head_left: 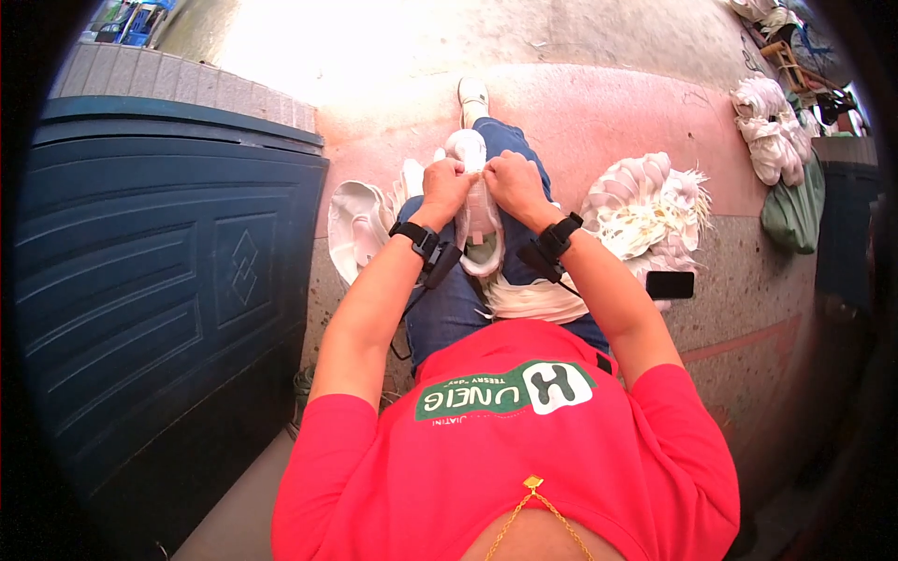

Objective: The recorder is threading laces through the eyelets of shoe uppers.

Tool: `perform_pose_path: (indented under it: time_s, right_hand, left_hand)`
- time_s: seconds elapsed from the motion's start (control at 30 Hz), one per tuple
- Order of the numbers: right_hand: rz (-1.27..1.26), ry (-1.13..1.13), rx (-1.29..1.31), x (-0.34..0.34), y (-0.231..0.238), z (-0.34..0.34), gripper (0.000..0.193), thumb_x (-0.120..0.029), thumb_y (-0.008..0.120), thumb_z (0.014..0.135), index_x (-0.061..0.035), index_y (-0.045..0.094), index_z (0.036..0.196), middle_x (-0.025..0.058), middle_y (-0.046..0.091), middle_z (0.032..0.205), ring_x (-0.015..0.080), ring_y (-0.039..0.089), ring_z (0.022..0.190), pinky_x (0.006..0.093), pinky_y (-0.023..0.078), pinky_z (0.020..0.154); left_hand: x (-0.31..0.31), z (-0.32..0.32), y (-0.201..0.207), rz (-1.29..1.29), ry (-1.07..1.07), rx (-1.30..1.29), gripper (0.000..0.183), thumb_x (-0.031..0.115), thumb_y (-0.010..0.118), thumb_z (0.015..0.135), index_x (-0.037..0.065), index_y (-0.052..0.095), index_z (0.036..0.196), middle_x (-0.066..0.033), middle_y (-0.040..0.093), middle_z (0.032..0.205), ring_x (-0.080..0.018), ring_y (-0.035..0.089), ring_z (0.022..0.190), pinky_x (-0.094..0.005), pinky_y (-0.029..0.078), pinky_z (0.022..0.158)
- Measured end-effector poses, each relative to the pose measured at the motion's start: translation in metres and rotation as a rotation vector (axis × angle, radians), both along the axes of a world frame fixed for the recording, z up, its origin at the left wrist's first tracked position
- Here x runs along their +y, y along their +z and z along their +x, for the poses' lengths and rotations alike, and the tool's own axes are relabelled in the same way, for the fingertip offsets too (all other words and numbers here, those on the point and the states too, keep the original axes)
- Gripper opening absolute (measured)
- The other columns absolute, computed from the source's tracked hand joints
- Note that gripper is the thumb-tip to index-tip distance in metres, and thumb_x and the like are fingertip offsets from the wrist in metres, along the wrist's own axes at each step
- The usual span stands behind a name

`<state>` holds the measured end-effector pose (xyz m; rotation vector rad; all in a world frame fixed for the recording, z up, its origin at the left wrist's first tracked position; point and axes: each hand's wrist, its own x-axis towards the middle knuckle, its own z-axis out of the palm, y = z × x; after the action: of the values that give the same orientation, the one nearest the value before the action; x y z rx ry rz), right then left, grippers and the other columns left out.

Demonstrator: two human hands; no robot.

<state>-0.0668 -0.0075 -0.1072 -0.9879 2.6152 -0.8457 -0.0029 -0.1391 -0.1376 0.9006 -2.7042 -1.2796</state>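
Observation:
A pale pink and white sneaker (482,220) lies lengthwise over my lap, its greenish opening toward me. My left hand (447,190) is closed at the sneaker's left side, fingertips pinched at the lacing area. Opposite it, my right hand (517,190) pinches in the same way, close to the left fingertips. What sits between the fingers is small and partly hidden; it looks like a white shoelace (473,173). A bundle of loose white laces (535,301) drapes across my thighs. Both wrists wear black straps with small devices.
Pale shoe uppers (354,224) stand by my left leg. On the right lies a pile of shoes and laces (645,206), with a black phone (670,284) beside it. Farther right are a shoe bunch (772,131) and a green sack (793,208). A dark blue panelled door (168,252) borders the left.

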Motion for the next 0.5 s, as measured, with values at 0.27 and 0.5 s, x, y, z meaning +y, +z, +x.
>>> perform_pose_path:
  time_s: [0.27,0.5]
  right_hand:
    - [-0.013,0.024,0.023,-0.003,-0.006,0.0,0.013,-0.018,0.055,0.073,-0.0072,0.063,0.072,0.011,0.054,0.076,0.0279,0.053,0.078,0.0411,0.04,0.064]
    - [-0.079,0.12,0.022,-0.006,-0.009,-0.004,0.009,-0.006,0.053,0.071,-0.005,0.061,0.076,0.0137,0.053,0.08,0.0289,0.051,0.082,0.0405,0.042,0.067]
  left_hand:
    - [-0.001,0.003,0.0,0.048,-0.02,0.009,0.017,0.017,0.067,0.067,0.0,0.064,0.069,-0.0069,0.059,0.058,-0.0103,0.052,0.051,-0.0274,0.041,0.048]
    - [-0.009,0.004,0.017,0.143,-0.079,-0.018,0.017,0.015,0.067,0.068,0.0,0.063,0.073,-0.0037,0.058,0.06,-0.0089,0.051,0.055,-0.0256,0.041,0.05]
